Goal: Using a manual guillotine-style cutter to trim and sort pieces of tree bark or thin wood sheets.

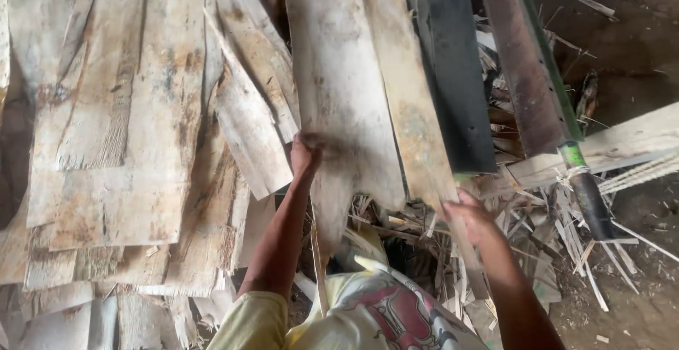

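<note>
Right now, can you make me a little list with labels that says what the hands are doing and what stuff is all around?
Place: a heap of thin wood sheets, pale and stained
Left hand: grips the near edge of a long wood sheet
Right hand: holds the edge of a narrower brownish strip
Beside the sheets: a dark metal bar and a rusty bar
Below the hands: splinters and wood scraps
Ground: brown dirt

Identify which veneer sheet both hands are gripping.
The long pale sheet in the centre, left hand and right hand on its lower edges; the other sheets lie stacked flat, untouched.
</note>
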